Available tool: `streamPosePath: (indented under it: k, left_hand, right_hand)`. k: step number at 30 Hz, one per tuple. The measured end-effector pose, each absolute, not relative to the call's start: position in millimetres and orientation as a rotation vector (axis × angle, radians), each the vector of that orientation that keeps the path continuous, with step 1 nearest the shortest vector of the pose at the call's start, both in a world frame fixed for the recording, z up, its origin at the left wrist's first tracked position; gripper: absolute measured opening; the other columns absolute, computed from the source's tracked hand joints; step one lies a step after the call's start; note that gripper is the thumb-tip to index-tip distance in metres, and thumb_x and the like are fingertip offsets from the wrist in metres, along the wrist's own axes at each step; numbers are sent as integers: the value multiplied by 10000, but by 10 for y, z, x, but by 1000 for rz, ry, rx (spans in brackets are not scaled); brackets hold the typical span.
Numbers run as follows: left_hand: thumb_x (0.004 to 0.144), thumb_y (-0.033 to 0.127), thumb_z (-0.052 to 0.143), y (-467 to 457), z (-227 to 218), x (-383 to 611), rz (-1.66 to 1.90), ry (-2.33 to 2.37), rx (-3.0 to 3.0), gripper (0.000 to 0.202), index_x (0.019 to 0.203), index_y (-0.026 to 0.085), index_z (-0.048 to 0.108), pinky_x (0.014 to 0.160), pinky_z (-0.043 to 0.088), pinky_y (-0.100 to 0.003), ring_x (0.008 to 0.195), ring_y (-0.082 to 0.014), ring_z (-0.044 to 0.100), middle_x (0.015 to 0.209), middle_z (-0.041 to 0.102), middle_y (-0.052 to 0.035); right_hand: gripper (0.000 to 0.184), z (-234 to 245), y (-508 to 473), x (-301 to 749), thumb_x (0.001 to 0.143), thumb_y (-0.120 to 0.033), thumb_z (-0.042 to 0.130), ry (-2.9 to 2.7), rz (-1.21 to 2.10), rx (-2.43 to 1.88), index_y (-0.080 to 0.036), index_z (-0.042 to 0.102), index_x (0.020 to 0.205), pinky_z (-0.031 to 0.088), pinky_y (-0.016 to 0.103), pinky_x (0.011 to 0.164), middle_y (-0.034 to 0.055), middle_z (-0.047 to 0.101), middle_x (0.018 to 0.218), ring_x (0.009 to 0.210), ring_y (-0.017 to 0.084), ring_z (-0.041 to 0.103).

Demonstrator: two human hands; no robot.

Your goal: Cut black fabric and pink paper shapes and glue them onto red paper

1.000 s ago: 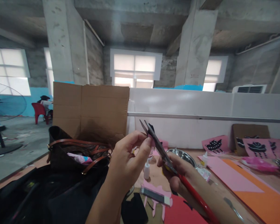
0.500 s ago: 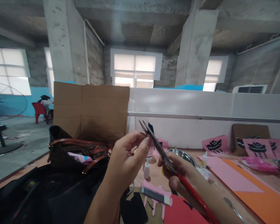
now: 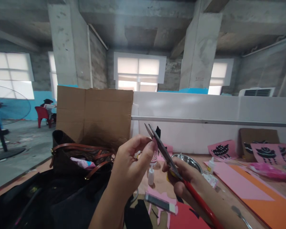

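Note:
My right hand [image 3: 183, 173] grips a pair of scissors [image 3: 166, 156] with red handles, the blades pointing up and away, slightly parted. Close to the blade tips, my left hand [image 3: 131, 165] has thumb and forefinger pinched together. A small piece of black paper [image 3: 158, 131] shows just behind the blades, at those fingertips; its lower part is hidden. Below the hands lie a black sheet [image 3: 137, 214], a pink paper cutout [image 3: 165, 194], a flat grey strip-shaped item [image 3: 157, 201] and red paper [image 3: 187, 218]. A small white glue bottle [image 3: 151, 177] stands behind them.
A brown handbag [image 3: 62, 156] and dark cloth [image 3: 69, 200] fill the left side, before a cardboard sheet [image 3: 105, 114]. To the right are a metal bowl [image 3: 193, 163], another glue bottle [image 3: 211, 165], pink [image 3: 243, 184] and orange sheets [image 3: 274, 210], and pink cards with black cutouts [image 3: 265, 152].
The view has shifted slightly, so everything sits a little lower and further right. The scissors stay at the left fingertips, and the black piece shows a bit more clearly beside the blades.

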State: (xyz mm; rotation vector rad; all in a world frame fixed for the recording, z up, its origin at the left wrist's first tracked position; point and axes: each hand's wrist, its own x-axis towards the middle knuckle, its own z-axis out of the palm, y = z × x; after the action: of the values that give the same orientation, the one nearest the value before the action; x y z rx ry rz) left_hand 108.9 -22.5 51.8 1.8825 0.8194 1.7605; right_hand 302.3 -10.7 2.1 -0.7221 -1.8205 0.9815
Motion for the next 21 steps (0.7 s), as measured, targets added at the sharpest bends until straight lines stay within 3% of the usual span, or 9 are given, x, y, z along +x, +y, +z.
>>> streamPosePath:
  k: [14,21]
  left_hand:
    - [976,336,562,-224,506,1076,1759,807,1900,242,803,191,649,662,432,-224,698,-115,562,747,630,17]
    - [970,362,583,-238,511,1089,1754,821,1868,242,811,194,652,659,425,-223,705,-116,561,740,629,21]
  right_hand:
    - [420,-35,-49,3044,830,-597,712,-1849,1023,-600,-228,611,1002,381,232,541,-36,493,720,561,103,385]
    - [481,34,-115,3038,840,-673,679,-1891,1025,-608,-228,573,988,309,227,525,-53,448,724,570,95,314]
